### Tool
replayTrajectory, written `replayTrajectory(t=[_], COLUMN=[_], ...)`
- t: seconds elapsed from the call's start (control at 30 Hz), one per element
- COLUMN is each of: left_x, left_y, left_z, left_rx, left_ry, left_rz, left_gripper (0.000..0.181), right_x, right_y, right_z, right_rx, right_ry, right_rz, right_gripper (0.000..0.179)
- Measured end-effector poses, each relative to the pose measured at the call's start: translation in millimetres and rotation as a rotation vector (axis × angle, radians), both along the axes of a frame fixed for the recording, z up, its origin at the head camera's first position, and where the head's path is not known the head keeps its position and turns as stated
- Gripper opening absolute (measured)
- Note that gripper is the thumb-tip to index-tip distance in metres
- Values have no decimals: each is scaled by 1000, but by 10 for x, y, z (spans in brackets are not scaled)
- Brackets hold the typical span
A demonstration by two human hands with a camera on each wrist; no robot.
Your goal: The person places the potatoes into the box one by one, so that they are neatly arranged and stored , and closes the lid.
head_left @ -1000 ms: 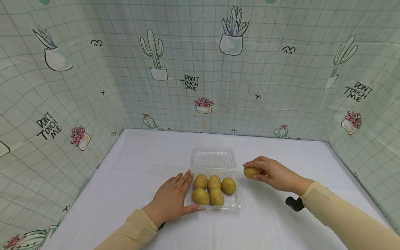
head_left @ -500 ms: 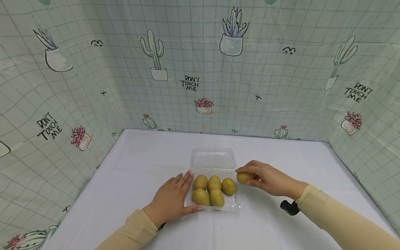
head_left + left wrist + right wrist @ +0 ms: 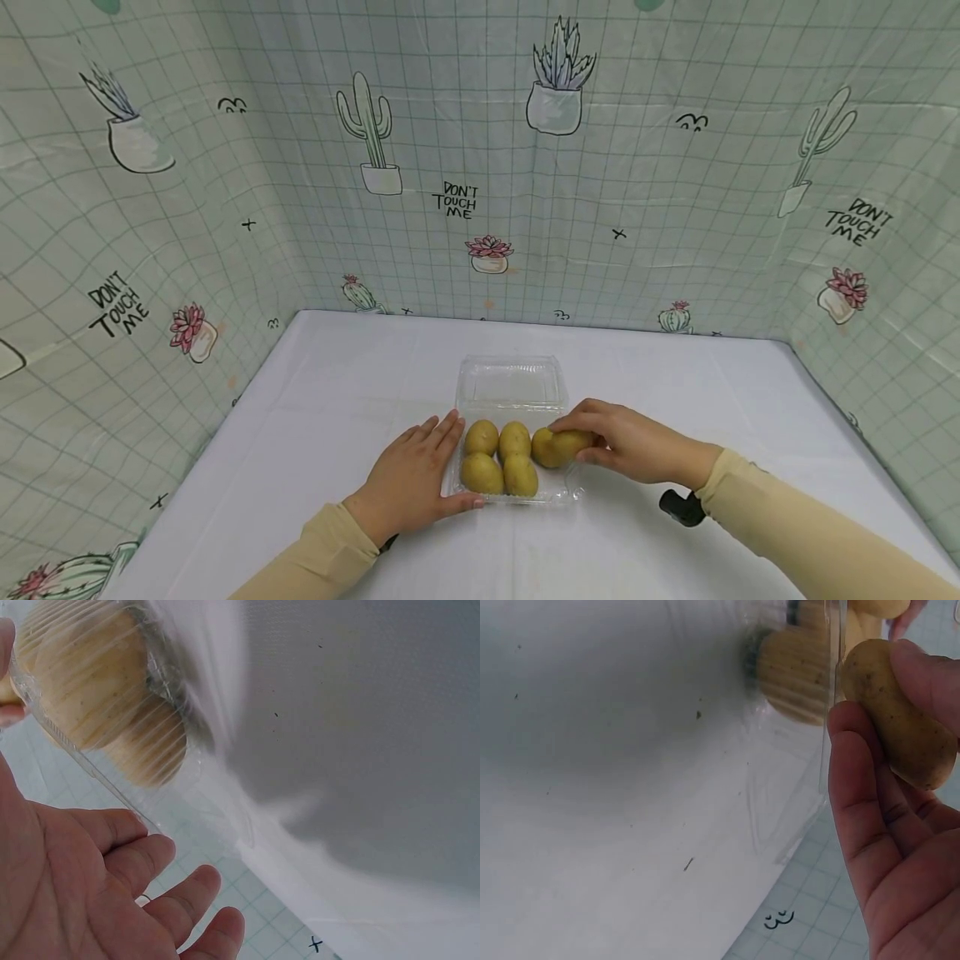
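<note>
A clear plastic clamshell box lies with its lid folded back, and several yellow potatoes sit in its base. My right hand pinches one more potato between thumb and fingers, over the right side of the box. In the head view this held potato partly covers the one at the back right. My left hand lies against the box's left side with straight fingers, its thumb at the front edge. In the left wrist view, potatoes show through the ribbed plastic wall beside the left fingers.
A white cloth covers the table. Patterned curtains with cactus drawings stand behind it and on both sides. A black wrist device hangs under the right wrist.
My right hand has moved left and toward me with the potato, from outside the box to over its right side. The left hand and the box have stayed put.
</note>
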State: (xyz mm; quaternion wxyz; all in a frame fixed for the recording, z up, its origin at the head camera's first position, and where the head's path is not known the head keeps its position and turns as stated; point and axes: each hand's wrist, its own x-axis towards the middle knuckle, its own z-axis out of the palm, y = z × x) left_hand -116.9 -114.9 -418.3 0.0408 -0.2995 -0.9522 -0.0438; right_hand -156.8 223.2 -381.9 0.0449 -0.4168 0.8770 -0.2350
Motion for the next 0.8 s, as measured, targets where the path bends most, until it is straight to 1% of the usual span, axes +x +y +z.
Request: replayTrajectory(t=[0.17,0.43,0.57,0.8], left_x=[-6,-7,-4,-5], left_y=[2,1,2,7], left_z=[-1,-6,-4,-5], left_rx=[-1,2,1,16], left_ry=[-7,1,7,-5], left_rz=[4,0,-3,0], left_gripper=[101,100,100,100], right_x=[14,35,47,61], right_y=[-55,-101,-118,-141], right_z=[-11,-30,-21,-14], right_rx=[37,41,49,61], right_ry=[-13,-12,-38,-100], right_rz=[12,50,47,45], right_gripper=[46,43,43,43])
